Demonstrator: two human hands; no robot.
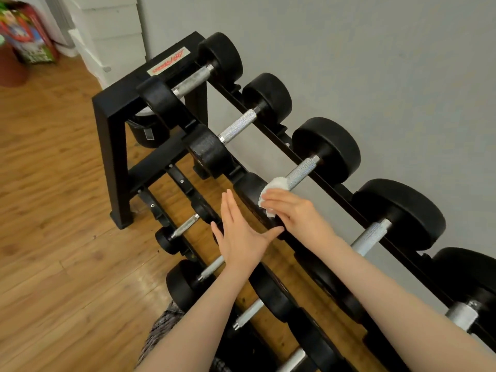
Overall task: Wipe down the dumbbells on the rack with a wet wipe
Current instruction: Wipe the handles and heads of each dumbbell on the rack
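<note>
Several black dumbbells with knurled silver handles lie across the top tier of a black rack (112, 122). My right hand (292, 210) presses a crumpled white wet wipe (271, 189) against the near head of the third dumbbell (303, 170), where the head meets the handle. My left hand (239, 232) is flat with straight fingers, its thumb touching the lower edge of that same head. Smaller dumbbells (185, 226) lie on the lower tier, partly hidden by my arms.
A grey wall runs right behind the rack. Wooden floor (53, 210) spreads to the left. A black bucket (145, 127) sits under the rack's far end. White drawers (107, 36) and a colourful bag (29, 36) stand at the back left.
</note>
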